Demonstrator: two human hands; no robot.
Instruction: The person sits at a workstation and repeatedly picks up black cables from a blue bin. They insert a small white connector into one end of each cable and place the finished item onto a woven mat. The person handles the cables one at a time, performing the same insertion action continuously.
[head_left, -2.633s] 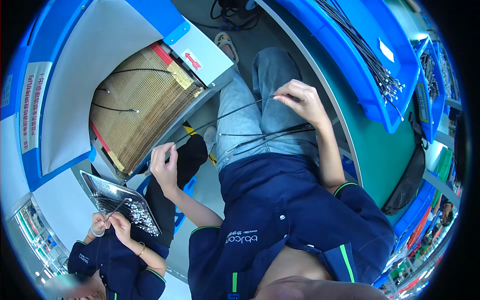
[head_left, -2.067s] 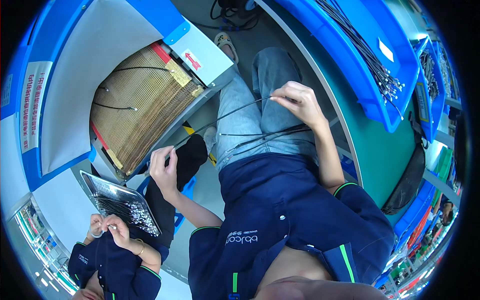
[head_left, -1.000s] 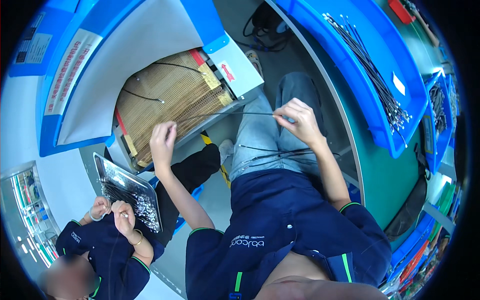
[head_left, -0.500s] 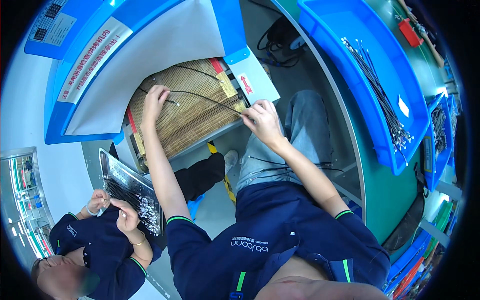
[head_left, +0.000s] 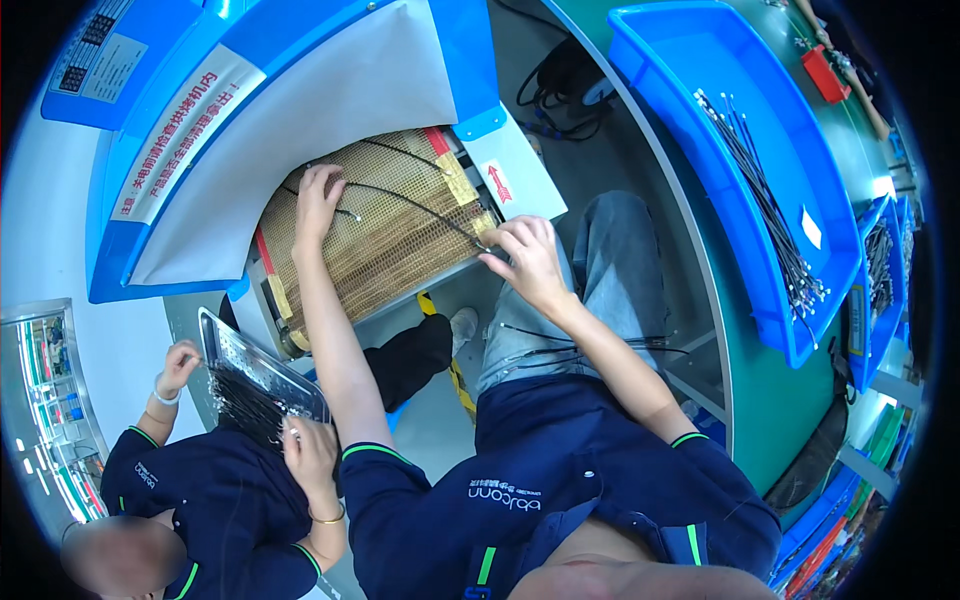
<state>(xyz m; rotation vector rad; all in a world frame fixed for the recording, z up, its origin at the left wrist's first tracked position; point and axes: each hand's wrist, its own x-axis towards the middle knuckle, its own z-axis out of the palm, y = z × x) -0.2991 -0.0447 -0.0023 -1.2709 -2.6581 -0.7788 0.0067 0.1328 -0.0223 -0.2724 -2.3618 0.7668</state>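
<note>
A thin black cable lies slantwise across the brown mesh conveyor belt. My left hand is over its far left end, fingers bent and slightly apart, touching the cable or just above it; the thumb side is partly hidden. At the belt's right edge my right hand is open, with thumb and fingers parted around the cable's near end but not pinching it. Another black cable rests farther back on the belt. A short cable end shows beside my left hand. Several cables lie across my lap.
A blue machine with a white curtain covers the belt's far side. On the green table at right stands a blue tray of cables. At lower left a co-worker's hands are at a metal tray of cables.
My right hand has let go of the cable's near end and opened. My left hand's fingers have loosened over the other end. The co-worker's hands have moved apart.
</note>
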